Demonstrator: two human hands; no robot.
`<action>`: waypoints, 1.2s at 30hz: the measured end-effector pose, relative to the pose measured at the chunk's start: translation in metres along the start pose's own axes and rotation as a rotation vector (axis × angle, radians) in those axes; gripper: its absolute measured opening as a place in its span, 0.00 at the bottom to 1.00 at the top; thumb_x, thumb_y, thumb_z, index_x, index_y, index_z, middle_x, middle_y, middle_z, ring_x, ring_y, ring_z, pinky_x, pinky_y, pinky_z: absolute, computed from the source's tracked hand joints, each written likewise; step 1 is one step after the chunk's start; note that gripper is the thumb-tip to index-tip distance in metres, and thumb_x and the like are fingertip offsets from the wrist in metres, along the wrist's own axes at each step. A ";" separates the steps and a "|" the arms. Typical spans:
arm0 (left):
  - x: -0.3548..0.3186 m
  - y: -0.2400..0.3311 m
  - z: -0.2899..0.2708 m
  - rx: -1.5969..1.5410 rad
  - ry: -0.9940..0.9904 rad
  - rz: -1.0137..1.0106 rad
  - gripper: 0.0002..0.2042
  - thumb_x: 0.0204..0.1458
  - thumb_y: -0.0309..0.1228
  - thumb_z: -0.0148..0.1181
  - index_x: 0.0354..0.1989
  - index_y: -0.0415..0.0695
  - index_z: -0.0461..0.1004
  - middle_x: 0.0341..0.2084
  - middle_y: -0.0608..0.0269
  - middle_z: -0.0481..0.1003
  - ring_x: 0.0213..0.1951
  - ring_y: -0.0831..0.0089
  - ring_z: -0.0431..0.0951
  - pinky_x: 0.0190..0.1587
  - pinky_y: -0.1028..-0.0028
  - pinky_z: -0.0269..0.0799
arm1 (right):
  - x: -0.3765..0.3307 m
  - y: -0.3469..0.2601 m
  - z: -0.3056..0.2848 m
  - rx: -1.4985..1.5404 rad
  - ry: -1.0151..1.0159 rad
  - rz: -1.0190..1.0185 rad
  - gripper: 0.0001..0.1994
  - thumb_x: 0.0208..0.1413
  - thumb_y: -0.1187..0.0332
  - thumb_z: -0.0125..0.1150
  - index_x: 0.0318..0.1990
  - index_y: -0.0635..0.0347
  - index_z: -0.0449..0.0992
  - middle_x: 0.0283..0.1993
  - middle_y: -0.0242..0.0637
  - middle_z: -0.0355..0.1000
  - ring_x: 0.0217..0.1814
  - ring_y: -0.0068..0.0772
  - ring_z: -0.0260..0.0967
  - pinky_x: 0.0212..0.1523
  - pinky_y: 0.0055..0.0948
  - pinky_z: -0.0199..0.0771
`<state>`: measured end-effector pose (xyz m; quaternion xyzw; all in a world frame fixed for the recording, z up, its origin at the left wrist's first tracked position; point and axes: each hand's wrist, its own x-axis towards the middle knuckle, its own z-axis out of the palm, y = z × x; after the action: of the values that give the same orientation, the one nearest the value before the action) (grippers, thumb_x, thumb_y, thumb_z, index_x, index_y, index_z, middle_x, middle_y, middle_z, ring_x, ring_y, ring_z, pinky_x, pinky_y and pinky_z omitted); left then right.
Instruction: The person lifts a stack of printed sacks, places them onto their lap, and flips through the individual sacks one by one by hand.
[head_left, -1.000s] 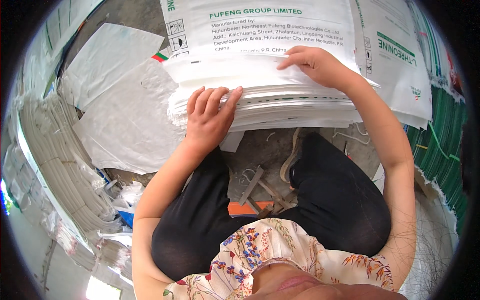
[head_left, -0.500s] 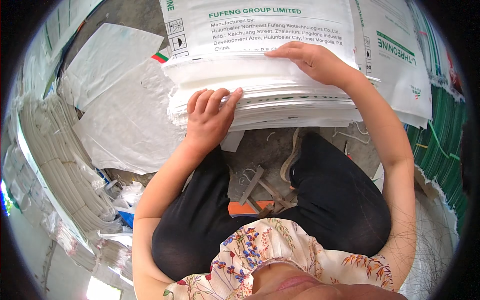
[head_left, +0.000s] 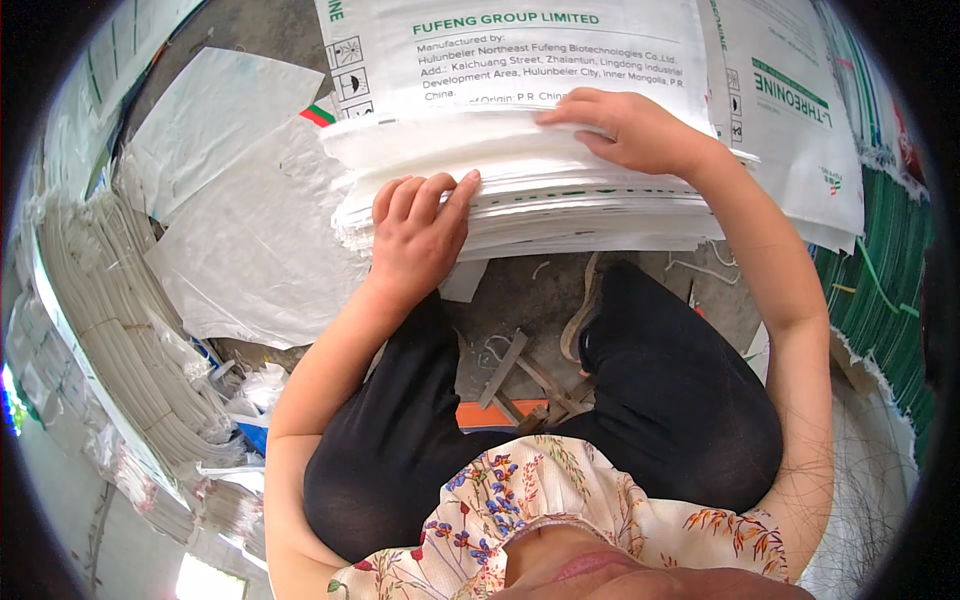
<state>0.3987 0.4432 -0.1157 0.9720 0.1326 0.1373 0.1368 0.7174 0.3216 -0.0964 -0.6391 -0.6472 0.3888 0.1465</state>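
A thick stack of flat white woven sacks [head_left: 560, 45] with green and black print lies in front of my knees, its layered edges [head_left: 590, 215] facing me. My left hand [head_left: 418, 225] rests at the left part of these edges, fingers curled together over the sack layers, fingertips partly hidden. Over the upper fold of the stack, right of the middle, is my right hand [head_left: 630, 130]. Its fingers reach left along the top sack's near edge, with the thumb apart below them; no sack shows clearly pinched between them.
Another printed white sack [head_left: 790, 120] lies to the right, beside a green sack pile [head_left: 880, 290]. Loose pale sheets [head_left: 250, 230] spread over the floor at the left, near a bundled pile [head_left: 130, 330]. A small wooden frame [head_left: 525, 375] stands between my legs.
The right thumb has come away from the fingers, and the right hand has shifted slightly. More print shows above the top sack's edge. My left hand stays almost where it was.
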 end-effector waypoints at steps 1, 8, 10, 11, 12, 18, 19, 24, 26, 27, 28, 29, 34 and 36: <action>-0.002 -0.001 0.000 0.016 0.004 0.013 0.24 0.52 0.29 0.69 0.61 0.56 0.80 0.49 0.69 0.75 0.53 0.65 0.73 0.62 0.60 0.65 | 0.001 -0.004 0.002 0.035 0.066 0.002 0.17 0.64 0.73 0.62 0.58 0.45 0.83 0.59 0.36 0.78 0.56 0.45 0.78 0.57 0.40 0.78; -0.003 0.000 0.001 0.087 0.025 0.011 0.25 0.51 0.29 0.69 0.61 0.60 0.81 0.53 0.70 0.74 0.56 0.66 0.71 0.65 0.59 0.62 | 0.000 0.010 0.002 -0.011 0.018 -0.040 0.17 0.64 0.74 0.62 0.57 0.41 0.82 0.62 0.35 0.77 0.59 0.45 0.78 0.58 0.40 0.79; -0.003 0.001 0.000 0.092 0.017 0.000 0.26 0.52 0.30 0.69 0.62 0.60 0.81 0.54 0.70 0.73 0.56 0.66 0.71 0.65 0.58 0.62 | -0.002 0.006 0.001 0.015 -0.002 -0.033 0.17 0.63 0.73 0.65 0.57 0.42 0.82 0.61 0.35 0.77 0.58 0.45 0.78 0.58 0.41 0.78; -0.002 0.001 0.000 0.098 0.009 -0.010 0.26 0.52 0.30 0.69 0.62 0.60 0.80 0.55 0.70 0.73 0.57 0.66 0.70 0.66 0.58 0.61 | -0.002 0.004 -0.001 0.041 -0.022 -0.026 0.17 0.62 0.71 0.67 0.57 0.43 0.82 0.61 0.35 0.78 0.58 0.45 0.77 0.59 0.41 0.78; -0.002 0.001 0.000 0.097 0.010 -0.010 0.26 0.52 0.30 0.69 0.62 0.60 0.80 0.55 0.70 0.73 0.57 0.66 0.70 0.66 0.58 0.61 | -0.002 0.003 -0.002 0.040 -0.022 -0.025 0.17 0.62 0.71 0.67 0.57 0.43 0.82 0.61 0.35 0.78 0.58 0.45 0.77 0.59 0.41 0.78; -0.001 0.002 -0.001 0.098 -0.016 -0.011 0.26 0.54 0.31 0.68 0.64 0.59 0.79 0.56 0.70 0.72 0.57 0.65 0.70 0.66 0.58 0.61 | 0.000 0.003 -0.002 0.040 -0.030 -0.041 0.18 0.60 0.71 0.68 0.58 0.45 0.81 0.58 0.34 0.78 0.56 0.46 0.78 0.58 0.42 0.78; -0.002 0.001 -0.001 0.095 -0.018 -0.012 0.26 0.53 0.30 0.68 0.64 0.60 0.79 0.56 0.70 0.72 0.57 0.65 0.70 0.67 0.58 0.60 | 0.000 0.002 -0.002 0.005 -0.012 -0.036 0.18 0.60 0.72 0.67 0.58 0.45 0.81 0.58 0.34 0.78 0.56 0.47 0.78 0.58 0.42 0.78; -0.004 -0.001 0.000 0.087 0.011 0.055 0.27 0.53 0.29 0.68 0.64 0.61 0.80 0.57 0.71 0.72 0.58 0.66 0.70 0.68 0.59 0.59 | 0.002 0.005 0.003 -0.014 0.114 -0.032 0.18 0.60 0.74 0.66 0.56 0.44 0.82 0.58 0.36 0.78 0.54 0.48 0.78 0.56 0.42 0.79; -0.003 0.000 0.000 0.085 0.003 0.043 0.27 0.52 0.28 0.67 0.63 0.62 0.80 0.57 0.70 0.73 0.58 0.67 0.70 0.68 0.59 0.59 | 0.000 0.016 0.003 -0.205 0.068 -0.114 0.17 0.60 0.74 0.66 0.55 0.44 0.84 0.58 0.38 0.78 0.53 0.48 0.79 0.55 0.42 0.79; -0.004 0.000 0.000 0.087 0.001 0.042 0.27 0.52 0.28 0.67 0.63 0.62 0.80 0.57 0.70 0.73 0.58 0.67 0.70 0.68 0.59 0.59 | 0.001 0.013 0.002 -0.204 0.069 -0.116 0.17 0.60 0.74 0.66 0.55 0.44 0.84 0.58 0.38 0.78 0.53 0.48 0.79 0.55 0.42 0.79; -0.004 -0.001 0.001 0.096 0.007 0.031 0.27 0.52 0.28 0.67 0.63 0.62 0.80 0.56 0.70 0.73 0.58 0.67 0.70 0.68 0.59 0.60 | 0.000 0.010 0.000 -0.149 0.029 -0.111 0.17 0.60 0.74 0.66 0.55 0.44 0.84 0.58 0.38 0.78 0.52 0.48 0.79 0.54 0.42 0.80; -0.004 -0.001 0.000 0.107 0.013 0.019 0.27 0.51 0.28 0.67 0.62 0.62 0.81 0.56 0.70 0.73 0.58 0.67 0.70 0.67 0.59 0.60 | 0.000 0.007 -0.002 -0.095 -0.010 -0.106 0.17 0.60 0.74 0.65 0.55 0.44 0.84 0.58 0.39 0.78 0.52 0.48 0.79 0.53 0.42 0.80; 0.001 0.002 0.000 0.082 0.014 -0.001 0.27 0.51 0.27 0.67 0.63 0.61 0.80 0.55 0.71 0.73 0.58 0.68 0.70 0.67 0.58 0.61 | -0.002 0.005 -0.003 -0.101 -0.014 -0.071 0.18 0.60 0.75 0.65 0.56 0.43 0.84 0.58 0.38 0.78 0.51 0.47 0.80 0.53 0.41 0.81; 0.001 0.000 0.001 0.067 0.028 0.000 0.27 0.51 0.27 0.67 0.63 0.60 0.80 0.54 0.71 0.73 0.57 0.68 0.71 0.66 0.59 0.61 | 0.001 0.003 -0.002 -0.088 -0.027 -0.028 0.19 0.60 0.75 0.64 0.57 0.42 0.83 0.59 0.38 0.78 0.51 0.48 0.80 0.54 0.40 0.81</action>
<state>0.3998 0.4428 -0.1162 0.9741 0.1389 0.1466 0.1020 0.7205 0.3227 -0.0976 -0.6305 -0.6745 0.3664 0.1148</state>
